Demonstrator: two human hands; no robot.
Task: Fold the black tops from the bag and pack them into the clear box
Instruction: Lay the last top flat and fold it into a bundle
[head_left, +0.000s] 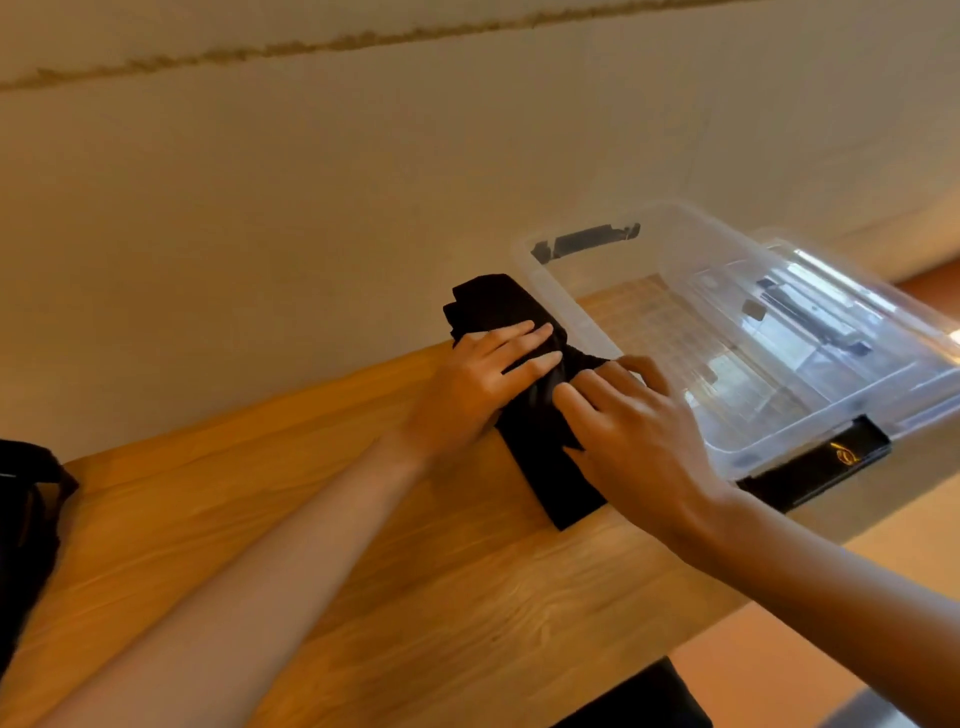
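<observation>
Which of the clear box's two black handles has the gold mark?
The near handle, at the end beside the right hand; the far handle is plain black.

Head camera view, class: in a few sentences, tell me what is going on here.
A person is folding a black top on the wooden table, right beside the clear box. The left hand lies flat on the cloth with straight fingers. The right hand has bent fingers on it, though whether they pinch is unclear. No top shows inside the box yet.
</observation>
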